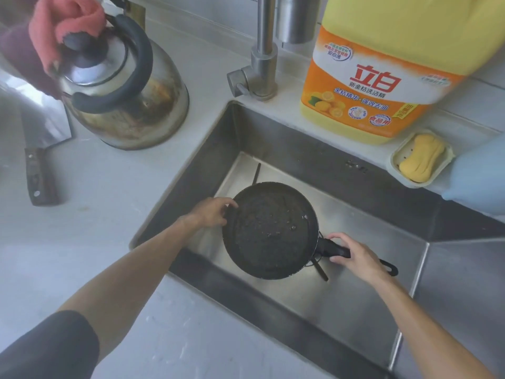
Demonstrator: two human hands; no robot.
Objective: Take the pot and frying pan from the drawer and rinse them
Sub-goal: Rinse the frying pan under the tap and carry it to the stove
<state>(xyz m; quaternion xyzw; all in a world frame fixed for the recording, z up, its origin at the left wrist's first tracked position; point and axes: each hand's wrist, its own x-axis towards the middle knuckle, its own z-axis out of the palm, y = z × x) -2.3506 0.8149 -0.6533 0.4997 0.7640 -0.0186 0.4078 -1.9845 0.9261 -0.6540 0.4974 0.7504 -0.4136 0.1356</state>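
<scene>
Holding the round black frying pan (270, 231) over the stainless steel sink (341, 302), the person steadies it from both sides. The left hand (211, 212) pinches the far rim, thumb over the edge; the right hand (352, 255) curls round the black handle, likely so the pan can be tilted for rinsing. No water seems to run from the steel tap (263, 47), though its spout is out of view. No pot is visible.

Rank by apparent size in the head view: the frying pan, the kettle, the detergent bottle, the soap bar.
1. detergent bottle, though it is cut off by the frame
2. kettle
3. frying pan, lower in the sink, so its rank against the kettle is unsure
4. soap bar
</scene>
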